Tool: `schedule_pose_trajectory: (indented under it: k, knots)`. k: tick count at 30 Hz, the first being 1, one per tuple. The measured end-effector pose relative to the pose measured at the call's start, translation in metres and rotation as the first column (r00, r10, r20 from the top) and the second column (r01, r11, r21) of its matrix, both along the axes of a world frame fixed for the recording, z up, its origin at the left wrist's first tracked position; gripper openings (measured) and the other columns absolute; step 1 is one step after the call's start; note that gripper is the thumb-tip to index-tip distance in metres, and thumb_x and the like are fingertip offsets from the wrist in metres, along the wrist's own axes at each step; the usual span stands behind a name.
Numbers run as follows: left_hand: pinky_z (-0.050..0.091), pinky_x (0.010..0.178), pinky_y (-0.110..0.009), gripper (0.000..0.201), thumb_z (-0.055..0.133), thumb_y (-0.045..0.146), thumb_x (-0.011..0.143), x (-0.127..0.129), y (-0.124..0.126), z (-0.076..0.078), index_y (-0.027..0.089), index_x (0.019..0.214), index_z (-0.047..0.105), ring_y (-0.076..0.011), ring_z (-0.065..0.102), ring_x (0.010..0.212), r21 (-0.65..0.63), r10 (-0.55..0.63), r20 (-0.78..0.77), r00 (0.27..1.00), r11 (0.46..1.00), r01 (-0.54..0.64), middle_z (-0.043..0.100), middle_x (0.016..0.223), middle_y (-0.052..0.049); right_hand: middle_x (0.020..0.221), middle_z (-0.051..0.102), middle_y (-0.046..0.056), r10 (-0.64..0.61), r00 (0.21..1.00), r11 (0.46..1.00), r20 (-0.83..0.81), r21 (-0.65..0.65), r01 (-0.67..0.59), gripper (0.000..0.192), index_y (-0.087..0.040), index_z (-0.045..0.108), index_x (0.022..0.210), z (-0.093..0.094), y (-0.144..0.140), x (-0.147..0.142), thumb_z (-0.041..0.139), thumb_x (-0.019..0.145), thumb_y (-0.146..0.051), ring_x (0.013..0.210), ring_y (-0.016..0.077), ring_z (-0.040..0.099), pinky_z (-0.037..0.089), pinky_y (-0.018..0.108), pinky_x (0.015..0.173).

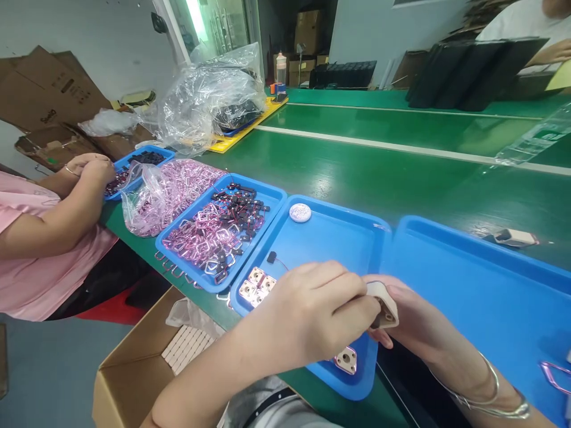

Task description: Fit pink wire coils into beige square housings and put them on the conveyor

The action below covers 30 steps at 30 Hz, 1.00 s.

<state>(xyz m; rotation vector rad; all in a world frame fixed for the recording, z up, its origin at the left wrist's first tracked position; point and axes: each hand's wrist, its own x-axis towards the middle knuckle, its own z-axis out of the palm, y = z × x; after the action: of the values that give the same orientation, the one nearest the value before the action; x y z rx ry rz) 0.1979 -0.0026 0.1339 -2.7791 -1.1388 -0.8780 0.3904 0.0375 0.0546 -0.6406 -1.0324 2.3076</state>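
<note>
A hollow cream plastic housing (389,308) with an open end is between my two hands, above the front right corner of the middle blue tray (339,229). My right hand (408,312) is closed around its far side. My left hand (323,312) has its fingers closed at the open end, and the fingertips are partly hidden. Several cream pieces with holes and pink shiny edges (256,286) lie in this tray left of my left hand. Another such piece (346,360) lies below my hands. A small black part with a thin wire (272,257) and a round whitish disc (300,213) are farther back.
Pink metal frames and black wired parts fill the left tray (281,199). Beyond it sits a bag of pink frames (187,178). A co-worker's hands (91,169) are at a far-left tray. Another blue tray (464,309) is on the right. A cardboard box (118,380) stands below the table edge.
</note>
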Motion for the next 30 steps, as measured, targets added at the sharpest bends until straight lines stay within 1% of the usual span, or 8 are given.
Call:
schedule_pose_trajectory:
  k: [4,9,15,21,24,26,27,30]
  knots:
    - [0.048,0.062,-0.025,0.023,0.046,0.010,0.091,0.002,-0.008,-0.009,0.014,0.108,0.062,-0.0159,0.058,0.078,-0.087,0.159,0.086,0.984,0.985,-0.151,0.064,0.090,-0.005,0.066,0.064,0.002,-0.082,0.996,0.997,-0.018,0.003,0.082,0.034,-0.018,0.072,0.091,0.004,0.001,-0.004,0.071,0.076,-0.048,0.058,0.0140,0.059,0.049,0.022,0.057]
    - [0.054,0.070,-0.030,0.051,0.041,0.001,0.087,0.000,-0.016,-0.020,0.010,0.137,0.040,-0.0194,0.059,0.090,-0.335,0.174,0.108,0.979,0.933,-0.129,0.057,0.113,-0.013,0.079,0.066,0.003,-0.147,0.989,0.989,0.004,0.005,0.147,0.035,-0.020,0.072,0.097,0.005,0.003,-0.008,0.077,0.072,-0.045,0.067,0.0138,0.059,0.050,0.022,0.066]
    - [0.053,0.071,-0.026,0.018,0.053,0.011,0.089,-0.001,-0.013,-0.022,0.017,0.104,0.062,-0.0139,0.062,0.081,-0.384,0.287,0.355,0.890,0.912,-0.141,0.063,0.096,-0.005,0.085,0.068,0.004,-0.124,0.992,0.992,0.029,0.040,0.123,0.038,-0.020,0.069,0.102,0.004,0.002,-0.009,0.078,0.072,-0.042,0.074,0.0154,0.062,0.050,0.025,0.074]
    - [0.050,0.055,-0.022,0.018,0.052,0.010,0.089,0.004,-0.012,-0.022,0.017,0.092,0.068,-0.0121,0.060,0.068,-0.292,0.288,0.316,0.904,0.936,-0.196,0.063,0.087,-0.006,0.086,0.070,0.006,-0.176,0.975,0.978,0.138,0.134,0.158,0.042,-0.021,0.070,0.099,0.004,0.000,-0.009,0.079,0.068,-0.047,0.083,0.0213,0.063,0.049,0.030,0.078]
    - [0.050,0.059,-0.021,0.013,0.061,0.009,0.083,0.004,-0.006,-0.021,0.017,0.081,0.070,-0.0107,0.060,0.068,-0.375,0.294,0.462,0.836,0.920,-0.116,0.065,0.083,-0.003,0.086,0.070,0.007,-0.213,0.962,0.967,0.169,0.175,0.183,0.043,-0.021,0.072,0.095,0.004,0.000,-0.009,0.082,0.063,-0.048,0.081,0.0223,0.063,0.049,0.031,0.075]
    - [0.048,0.057,-0.020,0.008,0.072,0.012,0.074,0.003,0.002,-0.023,0.016,0.070,0.067,-0.0094,0.057,0.063,-0.538,0.376,0.572,0.729,0.843,-0.012,0.063,0.074,-0.001,0.088,0.071,0.007,-0.209,0.963,0.969,0.172,0.173,0.179,0.044,-0.022,0.073,0.094,0.004,0.000,-0.009,0.085,0.059,-0.045,0.081,0.0226,0.063,0.050,0.031,0.075]
    - [0.045,0.052,-0.019,0.015,0.079,0.016,0.068,0.002,0.006,-0.025,0.016,0.066,0.064,-0.0082,0.053,0.058,-0.637,0.432,0.604,0.670,0.767,0.079,0.060,0.067,0.001,0.088,0.072,0.006,-0.197,0.966,0.972,0.169,0.160,0.171,0.044,-0.022,0.073,0.094,0.003,0.000,-0.009,0.086,0.058,-0.044,0.081,0.0226,0.064,0.050,0.031,0.074]
    - [0.037,0.043,-0.016,0.044,0.089,0.022,0.046,0.000,0.017,-0.036,0.016,0.070,0.052,-0.0056,0.045,0.047,-0.782,0.548,0.622,0.559,0.400,0.478,0.051,0.056,0.007,0.087,0.073,0.006,-0.148,0.977,0.984,0.154,0.124,0.129,0.042,-0.022,0.074,0.094,0.002,-0.004,-0.009,0.086,0.060,-0.042,0.081,0.0216,0.065,0.051,0.029,0.074]
